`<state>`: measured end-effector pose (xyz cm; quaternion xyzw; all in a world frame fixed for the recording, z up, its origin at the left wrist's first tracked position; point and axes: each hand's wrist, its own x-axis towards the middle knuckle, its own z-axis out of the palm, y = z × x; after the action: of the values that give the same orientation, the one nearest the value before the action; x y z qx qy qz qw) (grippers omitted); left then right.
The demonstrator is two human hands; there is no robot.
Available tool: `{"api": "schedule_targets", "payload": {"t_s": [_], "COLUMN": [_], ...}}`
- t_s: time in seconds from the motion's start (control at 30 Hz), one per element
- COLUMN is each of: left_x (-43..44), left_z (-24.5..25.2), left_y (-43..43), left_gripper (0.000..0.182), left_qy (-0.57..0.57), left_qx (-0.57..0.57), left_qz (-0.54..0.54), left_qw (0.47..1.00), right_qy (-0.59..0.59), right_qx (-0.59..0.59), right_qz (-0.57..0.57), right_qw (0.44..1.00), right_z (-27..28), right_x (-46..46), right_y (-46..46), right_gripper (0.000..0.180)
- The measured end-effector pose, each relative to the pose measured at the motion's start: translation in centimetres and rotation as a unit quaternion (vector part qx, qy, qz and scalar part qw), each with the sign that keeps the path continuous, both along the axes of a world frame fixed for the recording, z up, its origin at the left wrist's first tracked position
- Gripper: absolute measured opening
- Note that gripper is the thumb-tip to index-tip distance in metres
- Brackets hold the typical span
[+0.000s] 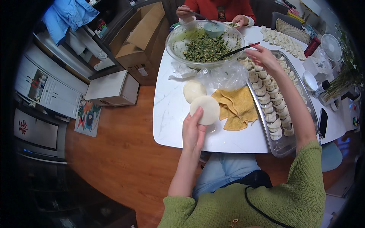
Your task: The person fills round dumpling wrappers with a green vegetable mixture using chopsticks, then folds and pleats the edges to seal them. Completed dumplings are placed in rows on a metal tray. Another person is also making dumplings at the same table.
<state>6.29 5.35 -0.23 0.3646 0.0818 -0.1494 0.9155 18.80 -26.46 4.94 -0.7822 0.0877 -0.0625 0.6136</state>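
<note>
My left hand (195, 126) pinches a round dumpling wrapper (206, 110) flat between thumb and fingers above the white table. More wrappers (194, 90) lie stacked just behind it. My right hand (263, 59) is at the right rim of a large clear bowl (174, 52), fingers apart beside the red-tipped end of dark chopsticks (242, 49); whether they touch is unclear. The chopsticks lean on the rim, their lower ends in a chopped green filling (205, 48). Under my right forearm, a metal tray (278, 148) holds rows of folded dumplings (268, 98).
A yellow cloth (238, 109) and crumpled clear plastic bag (228, 75) lie between wrappers and tray. Across the table (171, 119), a person in red (219, 10) holds a utensil and a filled wrapper. More dumplings (282, 42), a white bowl (310, 80) and a phone (323, 122) are right.
</note>
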Motion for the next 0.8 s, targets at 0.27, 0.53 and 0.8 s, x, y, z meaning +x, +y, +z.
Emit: {"api": "schedule_targets", "payload": {"t_s": [0.27,0.53,0.8], "left_x": [-1.0,-0.4,-0.2], "left_z": [0.3,-0.5,-0.9], "left_y": [0.1,0.4,0.2], "left_gripper": [0.042,0.043,0.044], "left_qy": [0.021,0.043,0.037], "left_qx": [-0.006,-0.047,-0.045], "left_qz": [-0.025,-0.022,-0.04], "left_qw": [0.999,0.998,0.997], "right_qy": [-0.282,-0.38,-0.236], "right_qx": [-0.345,-0.433,-0.162], "right_qz": [0.032,-0.017,-0.109], "right_qw": [0.895,0.817,0.952], "right_z": [3.0,1.1,-2.0], "right_x": [8.0,10.1,10.8], "right_y": [3.1,0.4,0.1], "right_gripper": [0.029,0.028,0.038]}}
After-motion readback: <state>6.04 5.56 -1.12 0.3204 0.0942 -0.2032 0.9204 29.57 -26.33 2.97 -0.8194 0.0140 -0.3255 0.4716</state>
